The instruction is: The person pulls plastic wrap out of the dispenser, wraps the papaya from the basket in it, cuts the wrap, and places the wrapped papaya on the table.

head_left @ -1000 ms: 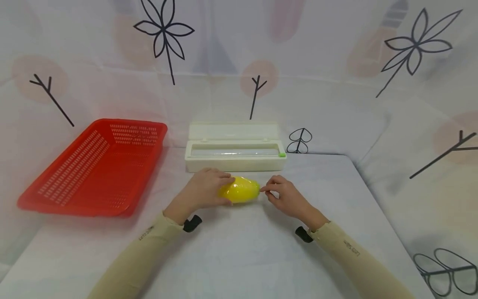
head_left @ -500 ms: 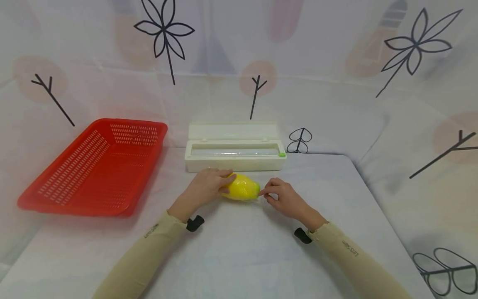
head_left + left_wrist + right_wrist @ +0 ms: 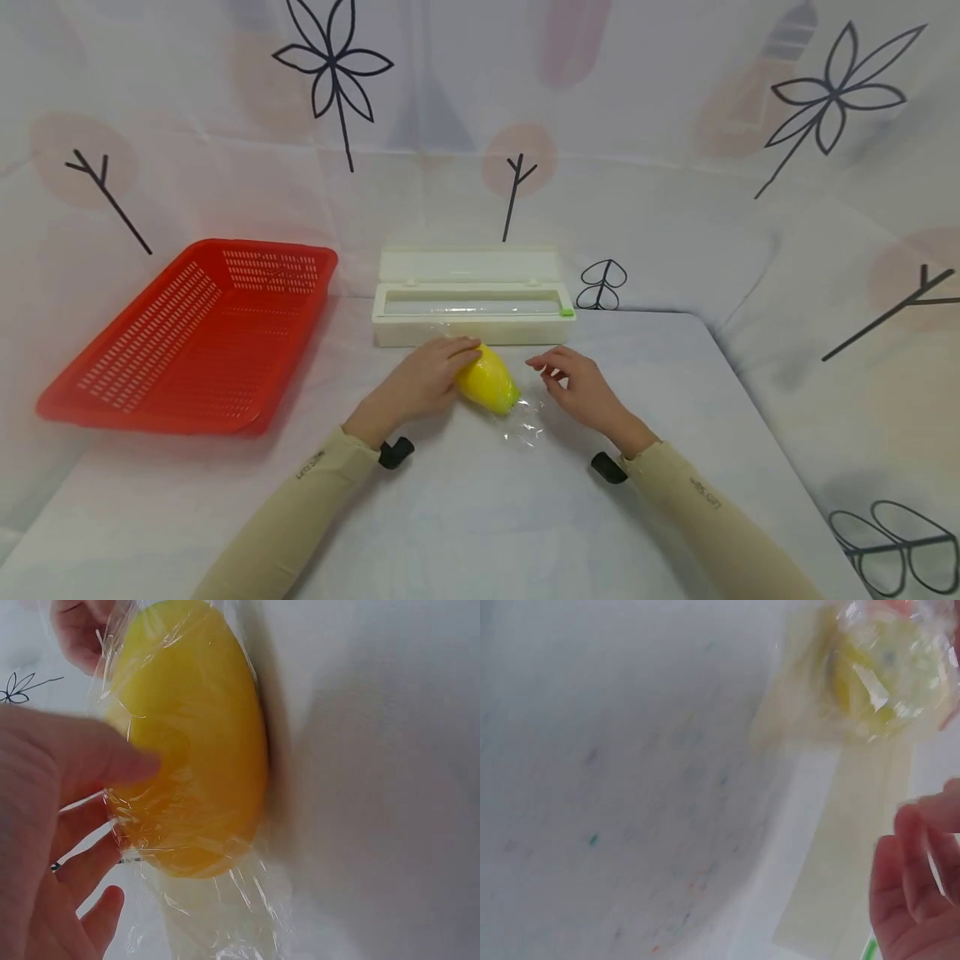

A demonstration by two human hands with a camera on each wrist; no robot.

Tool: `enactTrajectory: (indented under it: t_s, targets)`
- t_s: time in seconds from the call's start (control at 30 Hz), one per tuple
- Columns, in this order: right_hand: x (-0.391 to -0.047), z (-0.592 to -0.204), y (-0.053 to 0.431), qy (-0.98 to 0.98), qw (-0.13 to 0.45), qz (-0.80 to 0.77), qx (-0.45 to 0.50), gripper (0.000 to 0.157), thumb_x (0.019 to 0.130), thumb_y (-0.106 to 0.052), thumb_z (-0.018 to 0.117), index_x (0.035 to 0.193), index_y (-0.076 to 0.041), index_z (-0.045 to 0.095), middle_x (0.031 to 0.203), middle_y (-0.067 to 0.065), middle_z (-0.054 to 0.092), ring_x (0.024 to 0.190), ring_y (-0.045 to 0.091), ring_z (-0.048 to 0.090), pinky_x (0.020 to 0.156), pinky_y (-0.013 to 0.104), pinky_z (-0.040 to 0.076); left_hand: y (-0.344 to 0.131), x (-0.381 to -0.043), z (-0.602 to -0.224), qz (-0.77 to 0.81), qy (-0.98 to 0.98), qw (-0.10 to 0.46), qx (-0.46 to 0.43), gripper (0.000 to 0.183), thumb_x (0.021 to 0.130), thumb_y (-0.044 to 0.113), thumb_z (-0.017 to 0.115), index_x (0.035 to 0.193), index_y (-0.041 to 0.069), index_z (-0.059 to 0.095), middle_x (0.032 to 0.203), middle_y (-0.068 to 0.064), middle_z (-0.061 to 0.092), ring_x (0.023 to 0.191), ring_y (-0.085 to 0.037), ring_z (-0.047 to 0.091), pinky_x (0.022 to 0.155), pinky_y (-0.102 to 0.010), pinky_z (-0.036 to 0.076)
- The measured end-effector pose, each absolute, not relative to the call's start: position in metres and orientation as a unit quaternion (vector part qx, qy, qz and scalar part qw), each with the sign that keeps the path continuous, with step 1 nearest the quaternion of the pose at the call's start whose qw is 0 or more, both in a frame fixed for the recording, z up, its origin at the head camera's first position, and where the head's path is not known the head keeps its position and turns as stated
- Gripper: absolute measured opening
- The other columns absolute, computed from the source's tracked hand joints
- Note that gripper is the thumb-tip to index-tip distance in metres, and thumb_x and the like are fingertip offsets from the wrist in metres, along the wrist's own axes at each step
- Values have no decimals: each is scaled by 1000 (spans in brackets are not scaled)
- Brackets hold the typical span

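A yellow papaya-like fruit (image 3: pixel 486 385) with a greenish tip lies on the white tabletop, tilted with its tip toward the right front. Clear cling film (image 3: pixel 525 425) wraps it, and a loose crinkled end spreads beyond the tip. My left hand (image 3: pixel 420 379) grips the other end; in the left wrist view the thumb presses on the wrapped fruit (image 3: pixel 195 742) and the fingers lie along its far side. Just right of the fruit, my right hand (image 3: pixel 581 387) hovers with loosely bent fingers, holding nothing. In the right wrist view its fingertips are apart from the film-covered tip (image 3: pixel 889 679).
Behind the fruit stands a white cling film dispenser (image 3: pixel 472 333), its lid raised, a film roll inside and a green slider (image 3: pixel 566 313) at its right end. A red perforated basket (image 3: pixel 288 367) sits at the left. Patterned cloth hangs behind the table.
The fruit has turned so its tip points toward the right front, and the loose film end now shows. My right hand has come off the tip and its fingers have loosened.
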State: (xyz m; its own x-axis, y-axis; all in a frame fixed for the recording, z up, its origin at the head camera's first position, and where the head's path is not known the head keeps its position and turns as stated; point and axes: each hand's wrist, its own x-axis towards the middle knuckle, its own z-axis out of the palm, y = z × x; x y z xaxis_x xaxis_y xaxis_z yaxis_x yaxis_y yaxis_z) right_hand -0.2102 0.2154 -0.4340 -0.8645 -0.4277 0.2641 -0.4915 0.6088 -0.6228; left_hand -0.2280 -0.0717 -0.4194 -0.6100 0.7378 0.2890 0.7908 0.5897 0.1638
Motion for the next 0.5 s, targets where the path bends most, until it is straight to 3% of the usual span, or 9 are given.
enactTrajectory:
  t_s: [0.13,0.23,0.5]
  targets:
    - [-214,-438,215,-907,-51,331,256,63,88,9,67,146,-6,48,117,12,62,96,20,62,86,38,56,-71,-228,-425,-166,-888,57,-424,61,81,12,80,137,12,55,152,-7,42,141,-27,36,115,-42,31]
    - [-214,-438,210,-900,-106,333,262,76,88,4,70,154,-9,34,117,8,63,95,18,63,87,36,56,-70,-229,-430,-174,-880,63,-438,62,80,21,85,135,16,57,154,-8,40,144,-27,32,115,-44,31]
    - [-205,-434,197,-890,-124,342,274,84,88,-1,73,157,-14,28,106,2,65,93,14,64,87,34,56,-64,-231,-434,-156,-859,106,-476,51,82,19,81,128,11,61,152,-13,42,145,-33,30,118,-45,25]
